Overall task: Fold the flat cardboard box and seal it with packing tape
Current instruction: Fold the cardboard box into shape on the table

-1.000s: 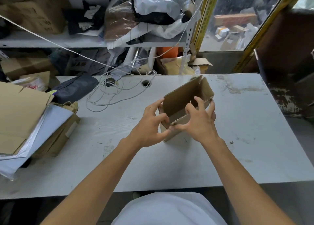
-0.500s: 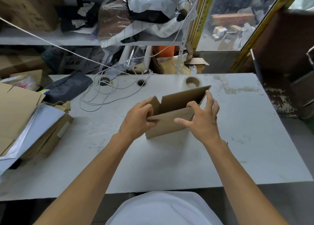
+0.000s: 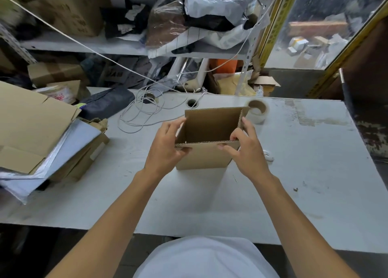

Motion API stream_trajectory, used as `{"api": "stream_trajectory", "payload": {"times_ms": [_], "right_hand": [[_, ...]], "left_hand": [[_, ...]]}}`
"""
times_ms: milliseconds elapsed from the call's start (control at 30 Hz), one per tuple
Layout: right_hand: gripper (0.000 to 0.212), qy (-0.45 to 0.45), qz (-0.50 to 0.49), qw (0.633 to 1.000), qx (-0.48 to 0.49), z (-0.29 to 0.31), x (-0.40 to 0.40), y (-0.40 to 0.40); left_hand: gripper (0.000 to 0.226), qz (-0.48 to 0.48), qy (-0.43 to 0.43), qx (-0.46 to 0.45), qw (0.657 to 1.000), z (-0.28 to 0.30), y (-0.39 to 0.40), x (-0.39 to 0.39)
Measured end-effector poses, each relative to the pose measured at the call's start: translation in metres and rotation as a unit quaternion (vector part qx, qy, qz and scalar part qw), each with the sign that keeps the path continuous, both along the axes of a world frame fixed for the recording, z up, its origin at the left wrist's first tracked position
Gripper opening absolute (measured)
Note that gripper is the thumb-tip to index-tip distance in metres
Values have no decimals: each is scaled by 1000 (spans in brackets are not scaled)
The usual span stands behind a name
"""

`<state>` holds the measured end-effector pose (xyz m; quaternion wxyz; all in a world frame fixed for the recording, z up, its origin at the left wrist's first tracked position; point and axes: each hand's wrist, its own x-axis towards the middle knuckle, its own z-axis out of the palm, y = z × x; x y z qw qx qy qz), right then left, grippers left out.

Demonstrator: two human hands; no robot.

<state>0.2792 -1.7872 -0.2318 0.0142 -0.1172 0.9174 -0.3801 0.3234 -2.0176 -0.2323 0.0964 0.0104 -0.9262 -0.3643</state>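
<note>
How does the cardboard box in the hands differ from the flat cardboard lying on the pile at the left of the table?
The cardboard box stands opened into a tube with its top open; the flat cardboard lies unfolded. The box is gripped by the left hand and right hand; the flat cardboard is untouched. The box sits on the bare table; the flat cardboard rests on a pile of packaging. Both are plain brown cardboard.

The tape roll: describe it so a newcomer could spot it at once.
On the white table, look just past the far right corner of the open cardboard box. The tape roll lies there flat, a pale ring with a brown core, the only round thing nearby.
</note>
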Motion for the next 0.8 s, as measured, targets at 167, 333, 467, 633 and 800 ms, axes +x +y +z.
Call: {"api": "stream_trajectory", "payload": {"times_ms": [167,333,467,633,800], "right_hand": [[30,-6,18,1000,13,1,0,4],[32,-10,45,998,32,0,-3,12],[35,7,73,996,42,1,-6,20],[39,-31,78,996,5,8,-10,30],[41,-82,71,993,-47,7,-14,39]], "left_hand": [[66,15,1,-2,1000,-4,9,8],[57,27,-14,24,999,-6,17,8],[56,24,-49,82,995,-4,22,3],[57,-2,-100,59,993,-2,27,-5],[61,-9,-156,38,987,0,31,-13]]}}
